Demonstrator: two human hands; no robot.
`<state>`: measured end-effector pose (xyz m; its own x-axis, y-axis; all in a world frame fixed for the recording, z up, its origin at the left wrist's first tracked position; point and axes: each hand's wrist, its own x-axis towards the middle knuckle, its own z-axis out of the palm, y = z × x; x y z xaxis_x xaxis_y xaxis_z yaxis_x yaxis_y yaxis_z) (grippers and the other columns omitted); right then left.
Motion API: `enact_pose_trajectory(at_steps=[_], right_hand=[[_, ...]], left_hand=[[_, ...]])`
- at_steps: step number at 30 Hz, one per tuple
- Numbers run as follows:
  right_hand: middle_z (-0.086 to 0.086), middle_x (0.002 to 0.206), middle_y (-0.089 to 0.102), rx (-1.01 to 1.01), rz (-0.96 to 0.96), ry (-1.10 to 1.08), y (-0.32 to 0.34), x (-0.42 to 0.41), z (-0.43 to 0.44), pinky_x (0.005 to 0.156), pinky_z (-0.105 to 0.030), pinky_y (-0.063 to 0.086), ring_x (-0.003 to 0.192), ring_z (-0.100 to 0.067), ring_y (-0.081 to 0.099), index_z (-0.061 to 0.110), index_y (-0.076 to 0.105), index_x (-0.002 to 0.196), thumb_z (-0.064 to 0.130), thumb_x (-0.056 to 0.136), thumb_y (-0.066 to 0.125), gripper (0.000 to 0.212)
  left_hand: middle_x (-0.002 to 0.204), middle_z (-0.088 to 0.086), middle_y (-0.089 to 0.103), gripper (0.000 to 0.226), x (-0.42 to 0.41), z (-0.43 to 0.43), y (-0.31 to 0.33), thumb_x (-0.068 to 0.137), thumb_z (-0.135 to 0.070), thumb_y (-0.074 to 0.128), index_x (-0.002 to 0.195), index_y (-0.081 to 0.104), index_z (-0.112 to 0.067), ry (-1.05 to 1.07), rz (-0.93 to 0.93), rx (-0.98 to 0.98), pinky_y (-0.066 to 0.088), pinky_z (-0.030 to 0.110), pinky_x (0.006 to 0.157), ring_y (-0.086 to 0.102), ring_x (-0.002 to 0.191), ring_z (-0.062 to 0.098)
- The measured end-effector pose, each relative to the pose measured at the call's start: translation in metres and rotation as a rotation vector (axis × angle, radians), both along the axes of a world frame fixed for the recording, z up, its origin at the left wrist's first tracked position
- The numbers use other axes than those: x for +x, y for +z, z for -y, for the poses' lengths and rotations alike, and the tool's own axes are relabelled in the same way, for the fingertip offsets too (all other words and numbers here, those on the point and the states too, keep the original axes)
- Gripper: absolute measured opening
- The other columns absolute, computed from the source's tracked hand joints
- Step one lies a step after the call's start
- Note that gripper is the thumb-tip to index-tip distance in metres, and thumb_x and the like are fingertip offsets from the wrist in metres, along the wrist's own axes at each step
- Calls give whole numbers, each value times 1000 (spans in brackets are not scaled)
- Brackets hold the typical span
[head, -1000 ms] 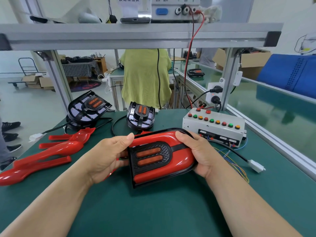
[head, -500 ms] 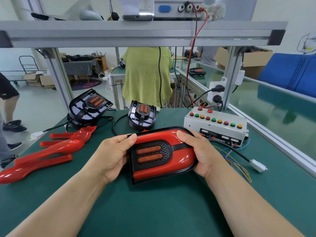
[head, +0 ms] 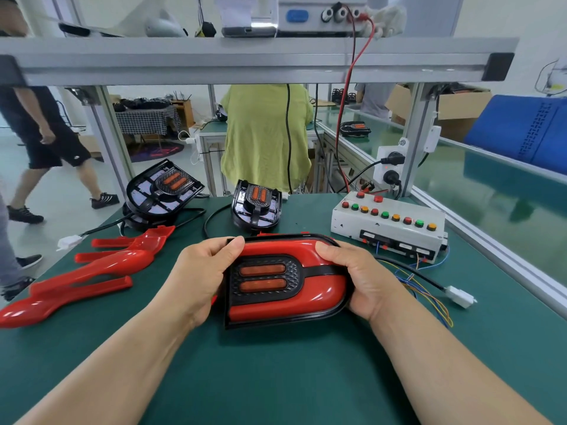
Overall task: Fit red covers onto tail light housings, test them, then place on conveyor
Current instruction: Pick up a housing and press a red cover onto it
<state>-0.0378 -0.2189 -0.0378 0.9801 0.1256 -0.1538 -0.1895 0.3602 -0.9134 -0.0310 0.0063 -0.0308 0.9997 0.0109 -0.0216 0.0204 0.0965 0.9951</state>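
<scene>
Gripping tail light [head: 285, 283] at both ends, left hand [head: 202, 271], right hand [head: 356, 277], fingers curled behind, undersides hidden.

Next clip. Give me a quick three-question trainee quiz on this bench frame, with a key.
1. True or false: the left hand and right hand both grip the black tail light housing with its glossy red cover.
2. The loose red plastic covers lie: A) left of the held housing, B) right of it, C) stacked on it.
3. Is the white plug on the black cable joined to anything?
Key: 1 true; 2 A; 3 no, it lies loose on the green table.
</scene>
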Motion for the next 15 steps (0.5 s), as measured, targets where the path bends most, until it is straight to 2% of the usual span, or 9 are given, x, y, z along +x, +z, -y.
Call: enact_pose_trajectory(at_steps=[2,3,8,12,15], right_hand=[[-22,100,73,8,17,-5,-1,1,0,75,-47,61,82,-33,71,7,75,102,18,66,75,37],[-21,98,74,10,23,-10,-1,2,0,73,-45,62,79,-33,71,8,76,98,18,65,76,34],[-20,94,75,12,57,-25,-2,2,-1,66,-43,61,75,-31,72,11,79,89,18,65,76,25],[-21,98,75,-1,69,-35,-2,2,-2,68,-45,61,79,-33,72,12,79,91,21,64,78,28],[-21,100,75,-15,70,-41,-1,2,-2,71,-48,61,81,-34,72,13,80,92,24,63,80,31]], left_hand=[[95,14,76,20,0,0,0,95,-23,62,92,78,-12,-4,14,-10,61,34,65,74,82,24],[94,14,77,19,0,1,0,95,-23,62,93,77,-12,4,17,-15,60,33,64,75,82,24],[93,12,77,16,2,1,0,93,-24,65,88,79,-19,40,60,-8,60,41,76,74,86,27],[87,10,77,16,2,1,0,93,-22,66,85,78,-16,82,125,44,60,39,75,75,81,23],[84,7,78,13,2,1,1,92,-24,68,84,79,-23,94,164,89,59,38,78,75,80,21]])
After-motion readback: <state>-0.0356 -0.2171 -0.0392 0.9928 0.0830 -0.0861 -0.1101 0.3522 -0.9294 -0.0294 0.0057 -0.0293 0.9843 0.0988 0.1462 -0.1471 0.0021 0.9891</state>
